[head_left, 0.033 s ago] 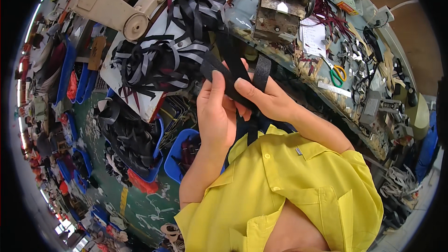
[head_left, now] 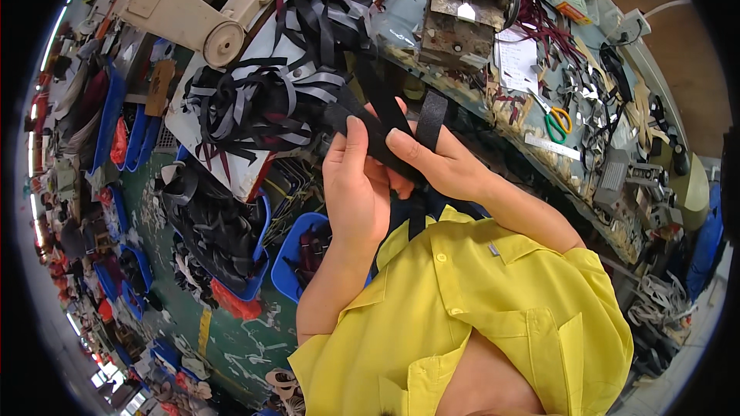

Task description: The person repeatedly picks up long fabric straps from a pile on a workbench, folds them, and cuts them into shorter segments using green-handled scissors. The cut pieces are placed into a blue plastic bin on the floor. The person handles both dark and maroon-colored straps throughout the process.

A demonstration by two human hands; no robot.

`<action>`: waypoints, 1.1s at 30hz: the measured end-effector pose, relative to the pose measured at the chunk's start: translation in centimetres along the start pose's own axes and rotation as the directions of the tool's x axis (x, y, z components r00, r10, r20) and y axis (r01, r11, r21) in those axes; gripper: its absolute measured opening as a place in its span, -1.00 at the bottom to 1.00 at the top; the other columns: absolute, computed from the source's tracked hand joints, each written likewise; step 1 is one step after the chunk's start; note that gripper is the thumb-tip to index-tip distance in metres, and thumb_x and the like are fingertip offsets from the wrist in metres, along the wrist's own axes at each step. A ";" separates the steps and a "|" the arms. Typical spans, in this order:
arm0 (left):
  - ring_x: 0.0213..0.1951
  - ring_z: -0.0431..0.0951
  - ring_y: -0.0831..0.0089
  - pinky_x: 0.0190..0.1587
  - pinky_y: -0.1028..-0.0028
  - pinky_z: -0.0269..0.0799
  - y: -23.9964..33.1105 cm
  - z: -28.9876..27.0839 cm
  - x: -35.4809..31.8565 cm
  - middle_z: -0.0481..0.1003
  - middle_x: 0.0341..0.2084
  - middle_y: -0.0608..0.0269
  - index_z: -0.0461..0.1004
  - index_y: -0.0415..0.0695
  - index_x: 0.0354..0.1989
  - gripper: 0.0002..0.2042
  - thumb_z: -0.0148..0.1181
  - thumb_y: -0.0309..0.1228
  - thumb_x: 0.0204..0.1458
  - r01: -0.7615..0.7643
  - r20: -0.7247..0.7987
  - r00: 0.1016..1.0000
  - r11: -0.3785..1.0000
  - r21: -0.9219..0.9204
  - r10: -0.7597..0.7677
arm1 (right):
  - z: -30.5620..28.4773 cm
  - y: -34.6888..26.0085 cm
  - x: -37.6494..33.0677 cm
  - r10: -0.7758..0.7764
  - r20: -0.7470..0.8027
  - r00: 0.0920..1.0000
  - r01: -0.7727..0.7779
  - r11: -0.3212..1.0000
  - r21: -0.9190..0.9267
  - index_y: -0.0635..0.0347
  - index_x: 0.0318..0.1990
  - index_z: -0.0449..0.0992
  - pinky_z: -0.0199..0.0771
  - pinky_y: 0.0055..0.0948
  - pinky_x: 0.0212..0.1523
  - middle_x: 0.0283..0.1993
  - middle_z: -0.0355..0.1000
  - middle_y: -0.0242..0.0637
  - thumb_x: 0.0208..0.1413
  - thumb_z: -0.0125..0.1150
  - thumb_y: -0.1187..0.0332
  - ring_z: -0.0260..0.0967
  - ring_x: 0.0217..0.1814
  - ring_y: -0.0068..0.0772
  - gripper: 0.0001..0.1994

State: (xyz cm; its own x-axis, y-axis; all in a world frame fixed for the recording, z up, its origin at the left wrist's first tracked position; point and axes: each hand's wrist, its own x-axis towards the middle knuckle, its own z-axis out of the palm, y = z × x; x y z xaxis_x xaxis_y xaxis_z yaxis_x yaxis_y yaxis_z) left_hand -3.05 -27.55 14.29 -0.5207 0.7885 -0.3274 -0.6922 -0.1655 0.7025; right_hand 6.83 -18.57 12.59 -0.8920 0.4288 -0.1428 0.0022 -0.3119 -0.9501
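Between my two hands is a black webbing strap (head_left: 362,125), which looks like hook-and-loop tape. My left hand (head_left: 356,177) pinches it with the thumb on top, near its left end. My right hand (head_left: 432,160) closes on it a little to the right, thumb pressed on the strap. One black length runs up and away between the hands, and a looped end (head_left: 432,117) stands up behind the right thumb. Most fingertips are hidden under the strap. Just beyond my left hand lies a heap of black and grey straps (head_left: 262,104) on a white table.
A beige sewing machine (head_left: 181,8) stands at the far left. On the workbench to the right are a worn metal roller machine (head_left: 462,19), scissors with green and orange handles (head_left: 556,125), and a ruler (head_left: 552,147). Blue bins (head_left: 289,258) filled with dark pieces sit on the green floor.
The strap's left end has shifted very slightly in my left hand. Both hands stay in nearly the same place.
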 end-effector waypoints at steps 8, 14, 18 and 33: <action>-0.44 0.43 0.43 -0.27 0.40 0.38 11.2 -16.0 -0.2 0.38 -0.51 0.25 0.30 -0.25 -0.25 -0.91 -0.02 -0.54 0.08 -0.431 -0.233 0.902 0.793 -0.431 0.364 | -16.6 1.2 -4.8 -0.181 -0.697 0.693 0.590 0.699 0.405 0.32 -0.16 0.32 0.16 -0.64 -0.51 -0.47 0.24 -0.41 0.12 0.04 0.47 0.12 -0.55 -0.65 -0.84; -0.39 0.38 0.40 -0.14 0.35 0.34 16.5 -24.2 -6.0 0.36 -0.49 0.23 0.32 -0.29 -0.19 -0.76 -0.16 -0.34 0.20 -0.623 -0.375 0.720 0.782 0.022 0.584 | -23.9 -3.6 -11.4 -0.383 -0.924 0.001 0.435 0.832 -0.344 0.26 -0.15 0.40 0.06 -0.73 -0.67 -0.30 0.44 -0.25 0.25 -0.12 0.26 0.11 -0.63 -0.70 -0.74; -0.22 0.49 0.40 -0.15 0.52 0.36 4.2 -4.7 1.8 0.47 -0.25 0.12 0.37 -0.30 -0.13 -0.73 -0.05 -0.32 0.17 -0.409 -0.182 0.876 0.888 0.209 0.446 | -9.8 -6.1 -4.1 -0.673 -0.625 0.395 0.012 0.685 -0.729 0.20 -0.32 0.49 0.00 -0.70 -0.70 -0.57 0.40 -0.37 0.27 -0.18 0.19 0.05 -0.72 -0.73 -0.66; 0.01 0.41 0.35 0.08 0.42 0.30 -1.8 3.7 2.7 0.41 -0.06 0.13 0.27 -0.29 0.03 -0.62 -0.22 -0.23 0.24 -0.098 0.037 0.994 0.990 -0.105 0.102 | -1.0 -2.9 0.2 -0.594 0.038 0.804 0.196 0.204 -0.959 -0.05 0.12 0.34 0.46 -0.37 -0.30 0.04 0.23 -0.16 0.03 0.06 0.39 0.38 -0.21 -0.21 -0.57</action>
State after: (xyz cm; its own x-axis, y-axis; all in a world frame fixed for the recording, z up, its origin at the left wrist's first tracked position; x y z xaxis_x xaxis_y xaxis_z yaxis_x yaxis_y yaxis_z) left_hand -1.41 -22.95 14.48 -0.5697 0.7888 -0.2306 -0.6867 -0.3029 0.6608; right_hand 7.10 -16.73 15.09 -0.7354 0.4977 0.4599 0.2589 0.8335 -0.4881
